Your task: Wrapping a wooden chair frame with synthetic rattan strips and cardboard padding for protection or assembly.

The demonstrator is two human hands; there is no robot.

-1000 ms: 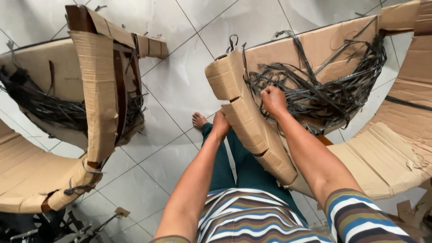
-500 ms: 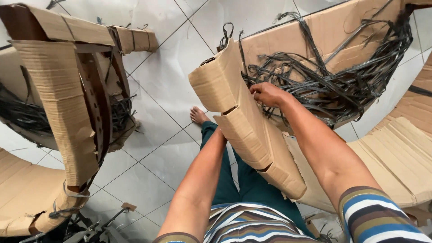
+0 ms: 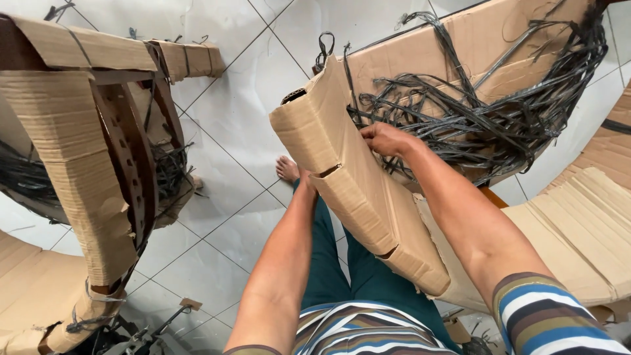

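Observation:
My right hand (image 3: 386,139) grips the inner edge of a curved, cardboard-wrapped chair arm (image 3: 348,177), right beside a tangle of black plastic straps (image 3: 480,125). The wrapped arm runs from the upper middle down toward my lap. My left hand is hidden behind and under that cardboard; only my left forearm (image 3: 282,256) shows, reaching up to its underside. The cardboard wrap is creased in segments and has a tear near its middle.
A second cardboard-wrapped wooden chair (image 3: 79,164) with black straps stands on the left. More flattened cardboard (image 3: 585,230) lies on the right. The floor is of pale tiles (image 3: 243,118). My bare foot (image 3: 288,168) rests on them, and scraps lie at the lower left.
The wrapped arm has risen and come closer to me. My right hand shifted from on top of the straps to the cardboard's inner edge. My left hand slid out of sight beneath it.

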